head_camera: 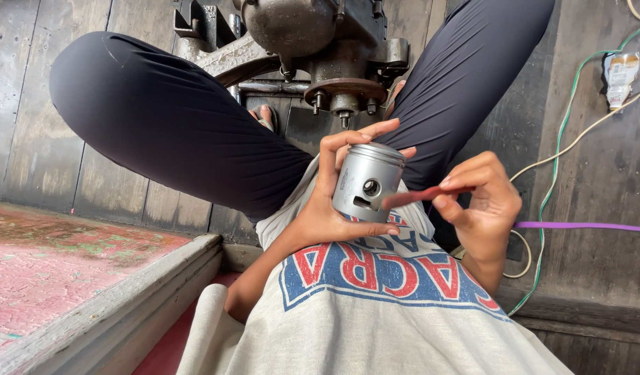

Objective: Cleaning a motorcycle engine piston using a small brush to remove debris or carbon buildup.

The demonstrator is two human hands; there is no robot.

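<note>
While the left hand (pixel 327 208) cradles the grey metal piston (pixel 367 182) upright above the lap, fingers wrapped round its back and thumb under its base, the right hand (pixel 483 201) pinches a thin reddish strip (pixel 424 195) between thumb and forefinger. The strip's tip sits right at the piston's side, just by the round pin hole and the slot beneath it. Both grips are closed and firm. To do this well, I'd say keep the piston steady against the palm, don't let it roll, and guide the strip flat along the surface rather than digging in at an angle. Short, light strokes look wise here. Beyond the knees stands a rusty engine block (pixel 313 48) on the wooden floor (pixel 605 173), with cables (pixel 563 139) trailing to the right, well apart from the hands.
</note>
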